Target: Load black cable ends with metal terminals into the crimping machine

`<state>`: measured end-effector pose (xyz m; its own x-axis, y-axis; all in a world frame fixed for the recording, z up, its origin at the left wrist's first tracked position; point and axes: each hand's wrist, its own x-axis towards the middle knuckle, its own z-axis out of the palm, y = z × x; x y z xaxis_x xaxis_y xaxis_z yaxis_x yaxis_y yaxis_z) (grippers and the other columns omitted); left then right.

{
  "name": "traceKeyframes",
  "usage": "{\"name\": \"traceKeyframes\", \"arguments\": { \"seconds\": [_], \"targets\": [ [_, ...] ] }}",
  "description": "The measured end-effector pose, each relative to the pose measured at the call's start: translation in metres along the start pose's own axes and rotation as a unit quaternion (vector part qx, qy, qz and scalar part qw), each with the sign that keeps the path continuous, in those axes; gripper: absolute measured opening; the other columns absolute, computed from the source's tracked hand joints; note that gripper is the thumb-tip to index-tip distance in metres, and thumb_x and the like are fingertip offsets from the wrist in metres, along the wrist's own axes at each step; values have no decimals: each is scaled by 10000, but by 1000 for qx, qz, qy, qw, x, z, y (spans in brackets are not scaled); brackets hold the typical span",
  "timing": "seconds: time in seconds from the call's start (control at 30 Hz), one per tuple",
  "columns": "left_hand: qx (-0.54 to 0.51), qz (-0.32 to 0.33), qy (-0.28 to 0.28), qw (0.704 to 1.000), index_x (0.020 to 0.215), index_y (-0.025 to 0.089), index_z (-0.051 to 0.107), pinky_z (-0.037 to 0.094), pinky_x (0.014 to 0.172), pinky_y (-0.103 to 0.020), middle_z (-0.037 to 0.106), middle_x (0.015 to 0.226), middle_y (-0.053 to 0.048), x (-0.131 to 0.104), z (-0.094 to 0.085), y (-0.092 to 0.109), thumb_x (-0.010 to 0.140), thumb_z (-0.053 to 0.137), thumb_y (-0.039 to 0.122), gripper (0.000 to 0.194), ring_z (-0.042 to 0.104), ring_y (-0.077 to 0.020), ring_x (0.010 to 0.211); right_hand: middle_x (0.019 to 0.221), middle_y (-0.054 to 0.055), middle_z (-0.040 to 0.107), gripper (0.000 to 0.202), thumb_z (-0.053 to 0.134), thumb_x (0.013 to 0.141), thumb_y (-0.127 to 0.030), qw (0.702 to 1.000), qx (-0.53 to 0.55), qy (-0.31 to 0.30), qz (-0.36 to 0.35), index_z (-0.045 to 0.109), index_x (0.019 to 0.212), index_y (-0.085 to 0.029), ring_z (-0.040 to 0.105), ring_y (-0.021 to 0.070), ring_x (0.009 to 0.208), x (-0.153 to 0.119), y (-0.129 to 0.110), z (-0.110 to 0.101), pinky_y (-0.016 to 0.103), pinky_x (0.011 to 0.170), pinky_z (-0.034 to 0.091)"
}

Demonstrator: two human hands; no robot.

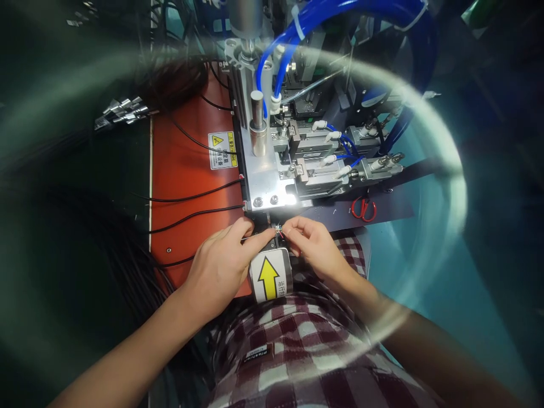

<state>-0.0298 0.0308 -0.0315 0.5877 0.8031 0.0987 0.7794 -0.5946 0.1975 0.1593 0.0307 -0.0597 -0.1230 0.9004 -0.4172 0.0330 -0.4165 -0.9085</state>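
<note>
Just in front of the metal machine [266, 181], my two hands meet over a small track. My left hand [223, 263] rests at the left of it, its fingers curled and the thumb stretched to a small connector end with fine coloured wires [279, 229]. From the right, my right hand [312, 241] pinches at the same small wire end with thumb and forefinger. What lies under the left fingers is hidden. Below the hands is a white label with a yellow arrow [269, 277].
Black cables [199, 212] cross the orange panel [182, 170] at the left, ending at the machine's edge. Red-handled scissors [364, 209] lie at the right. Blue air hoses [335, 14] arch above. Bundled cables with shiny ends [123, 111] lie at the upper left.
</note>
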Motion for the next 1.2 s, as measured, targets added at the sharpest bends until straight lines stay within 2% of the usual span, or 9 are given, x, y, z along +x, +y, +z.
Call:
{"name": "traceKeyframes", "arguments": {
  "seconds": [0.07, 0.2, 0.33, 0.5, 0.67, 0.8, 0.9, 1.03, 1.2],
  "targets": [
    [-4, 4, 4, 1000, 1214, 244, 604, 447, 570, -263, 545, 866, -50, 0, 0, 0, 914, 373, 148, 390, 568, -178, 719, 548, -56, 471, 284, 608, 802, -450, 999, 37, -24, 7, 559, 734, -179, 404, 92, 469, 0, 1, -2, 244, 473, 316],
    [-9, 7, 11, 1000, 1221, 240, 601, 458, 576, -271, 554, 872, -54, -1, 1, -1, 918, 376, 143, 389, 584, -186, 734, 668, -25, 542, 294, 613, 793, -464, 998, 57, -10, -8, 582, 762, -174, 461, 94, 500, 3, 2, -3, 250, 494, 354],
    [-21, 2, 14, 1000, 1199, 235, 614, 456, 566, -259, 561, 855, -47, 0, 0, -1, 919, 383, 144, 374, 584, -177, 726, 564, -47, 495, 253, 623, 788, -426, 1000, 23, 9, -12, 553, 749, -185, 447, 109, 477, 5, 1, -1, 253, 472, 348],
    [-46, 11, 15, 999, 1167, 212, 626, 482, 588, -260, 593, 852, -47, 1, -1, -3, 920, 375, 143, 359, 582, -169, 719, 594, -35, 490, 191, 545, 855, -365, 993, -96, 37, -60, 531, 758, -202, 434, 118, 498, 1, -2, 2, 253, 469, 336],
    [-58, 13, 20, 998, 1144, 182, 639, 517, 608, -297, 610, 867, -69, 2, -3, -3, 918, 383, 140, 344, 608, -198, 751, 689, 13, 556, 154, 512, 866, -274, 955, -244, 91, -140, 531, 729, -205, 486, 147, 600, -1, -11, 2, 276, 556, 365],
    [-58, 7, 21, 998, 1152, 191, 641, 533, 620, -319, 610, 919, -85, 1, -2, -4, 900, 411, 115, 349, 620, -223, 804, 552, -35, 501, 223, 547, 834, -381, 998, -58, -11, 2, 554, 728, -184, 437, 114, 464, 7, -10, -4, 252, 469, 340],
    [-63, 8, 22, 998, 1151, 183, 645, 544, 637, -339, 614, 939, -92, 0, 0, -5, 889, 429, 103, 349, 623, -235, 825, 576, -38, 510, 285, 589, 796, -443, 999, 26, -8, 28, 590, 733, -165, 390, 90, 434, 13, -6, -4, 243, 435, 303],
    [-64, 10, 28, 998, 1139, 167, 656, 546, 624, -347, 615, 919, -98, 0, -1, -4, 890, 427, 101, 346, 624, -238, 804, 626, -12, 559, 217, 639, 767, -380, 998, 14, 57, -25, 610, 727, -169, 468, 121, 536, 10, -1, 5, 253, 491, 372],
    [-70, 13, 31, 997, 1137, 153, 658, 543, 613, -345, 613, 907, -98, 1, -1, -3, 886, 427, 92, 347, 623, -237, 785, 706, 5, 554, 111, 555, 837, -244, 968, -122, 120, -183, 591, 749, -187, 474, 128, 599, 1, 3, 11, 267, 572, 390]
  ]
}}
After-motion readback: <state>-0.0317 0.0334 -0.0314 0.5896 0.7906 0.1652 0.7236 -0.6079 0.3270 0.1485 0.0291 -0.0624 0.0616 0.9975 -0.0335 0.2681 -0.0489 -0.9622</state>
